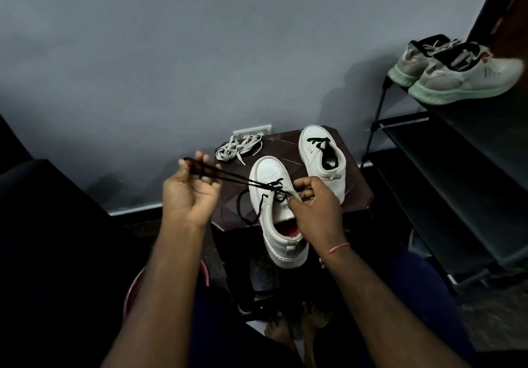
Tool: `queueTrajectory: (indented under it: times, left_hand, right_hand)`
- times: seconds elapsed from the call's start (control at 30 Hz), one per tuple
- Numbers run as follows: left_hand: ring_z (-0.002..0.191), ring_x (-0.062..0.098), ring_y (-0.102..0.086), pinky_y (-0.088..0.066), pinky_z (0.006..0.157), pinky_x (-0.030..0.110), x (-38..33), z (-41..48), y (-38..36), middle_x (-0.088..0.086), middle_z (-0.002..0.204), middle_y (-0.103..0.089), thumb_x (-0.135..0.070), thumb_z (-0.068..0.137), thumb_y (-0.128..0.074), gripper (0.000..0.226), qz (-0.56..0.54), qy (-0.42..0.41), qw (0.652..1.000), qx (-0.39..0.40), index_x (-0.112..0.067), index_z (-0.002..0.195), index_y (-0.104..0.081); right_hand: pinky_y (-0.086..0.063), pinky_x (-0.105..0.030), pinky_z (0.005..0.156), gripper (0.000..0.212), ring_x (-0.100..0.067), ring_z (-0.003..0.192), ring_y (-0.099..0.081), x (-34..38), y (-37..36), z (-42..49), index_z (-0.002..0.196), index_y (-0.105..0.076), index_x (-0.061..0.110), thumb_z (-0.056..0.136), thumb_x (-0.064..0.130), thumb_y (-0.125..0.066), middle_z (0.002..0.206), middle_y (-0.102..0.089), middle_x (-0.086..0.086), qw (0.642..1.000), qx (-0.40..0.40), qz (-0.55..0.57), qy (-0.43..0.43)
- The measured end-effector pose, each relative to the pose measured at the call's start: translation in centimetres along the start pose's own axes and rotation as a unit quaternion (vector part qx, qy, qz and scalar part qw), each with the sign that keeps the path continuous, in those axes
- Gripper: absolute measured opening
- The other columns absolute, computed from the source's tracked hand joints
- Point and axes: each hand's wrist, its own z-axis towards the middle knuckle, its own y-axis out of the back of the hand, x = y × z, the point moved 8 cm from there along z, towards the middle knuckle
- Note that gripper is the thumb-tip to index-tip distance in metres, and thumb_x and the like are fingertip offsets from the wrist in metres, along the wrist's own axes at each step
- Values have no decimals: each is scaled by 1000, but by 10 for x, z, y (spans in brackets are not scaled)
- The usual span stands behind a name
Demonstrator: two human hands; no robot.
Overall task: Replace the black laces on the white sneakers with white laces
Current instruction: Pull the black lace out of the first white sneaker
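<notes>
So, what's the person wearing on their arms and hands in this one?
Both forearms are bare as far as they show: no sleeves, no gloves. The right hand has a thin red thread tied round its wrist. The left hand and its wrist carry nothing; no watch or ring shows on either.

My left hand (190, 196) palm-up, curled round the black lace (228, 179), my right hand (315, 207) pinching it lower down, both forearms outstretched
</notes>
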Motion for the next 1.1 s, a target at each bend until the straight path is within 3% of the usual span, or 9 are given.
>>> queueTrajectory:
  times: [0.07, 0.13, 0.27, 0.33, 0.7, 0.8, 0.97, 1.03, 1.1]
  left_hand:
    - [35, 2, -37, -33, 37, 15, 10, -8, -7, -8, 50, -48, -25, 101, -42, 26, 153, 5, 988, 26, -18, 78, -52]
    - [35, 3, -29, -24, 34, 14, 20, -14, -13, -5, 51, -45, -27, 97, -52, 22, 391, -5, 919, 57, -17, 78, -57]
    - [56, 7, -58, -43, 52, 16, 49, -23, -33, -2, 69, -66, -35, 80, -76, 18, 783, -53, 594, 177, -20, 89, -69]
    - [65, 10, -58, -41, 57, 22, 55, -26, -44, -7, 70, -60, -40, 76, -78, 23, 846, -109, 484, 196, -22, 89, -71]
    - [90, 27, -61, -43, 67, 34, 68, -47, -72, -1, 96, -61, -37, 95, -49, 22, 896, -278, 261, 227, -19, 95, -63]
    - [78, 18, -57, -45, 65, 33, 59, -43, -76, -6, 87, -57, -32, 91, -55, 15, 833, -313, 380, 251, -19, 87, -62]
    - [87, 17, -66, -52, 86, 36, 44, -24, -48, 7, 95, -71, -7, 96, -50, 17, 407, -95, 893, 164, -10, 81, -57]
    - [66, 16, -64, -57, 80, 36, 39, -23, -44, 7, 80, -69, -11, 99, -43, 19, 212, -17, 969, 123, -10, 84, -54]
    - [42, 4, -43, -49, 48, 18, 25, -20, -41, -3, 63, -56, -16, 100, -42, 21, 136, -17, 986, 94, -16, 82, -52]
  right_hand:
    - [-51, -21, 61, 23, -3, 56, -58, 0, 0, 0, 94, -65, 20, 76, 11, -76, 70, -64, 7, 1000, -1, -9, 2]
    - [-52, -24, 62, 22, -4, 58, -59, 0, 0, 0, 94, -66, 20, 76, 12, -76, 71, -65, 7, 1000, -2, -21, 2]
    - [-56, -31, 67, 23, -8, 62, -64, -1, -1, -1, 94, -67, 21, 74, 13, -74, 73, -67, 6, 999, -3, -32, 3]
    - [-56, -32, 68, 23, -8, 63, -65, -1, -1, -1, 95, -67, 21, 75, 12, -73, 73, -68, 7, 999, -1, -32, 3]
    - [-56, -36, 70, 21, -8, 61, -63, -1, -1, 1, 94, -66, 22, 76, 14, -73, 72, -67, 7, 1000, -3, -27, -4]
    - [-57, -40, 71, 26, -11, 62, -64, 0, -2, 0, 94, -60, 29, 76, 16, -75, 71, -65, 8, 1000, -3, -9, -3]
    - [-57, -41, 71, 31, -13, 65, -65, -1, 0, 0, 93, -56, 35, 76, 17, -75, 72, -66, 7, 1000, -1, 4, -6]
    - [-56, -39, 70, 30, -10, 62, -62, -2, 1, 1, 94, -57, 33, 77, 16, -75, 70, -64, 7, 1000, -5, 4, -10]
    - [-56, -38, 70, 29, -8, 60, -59, -3, 5, 2, 93, -58, 31, 78, 14, -74, 69, -63, 9, 1000, -12, 12, -17]
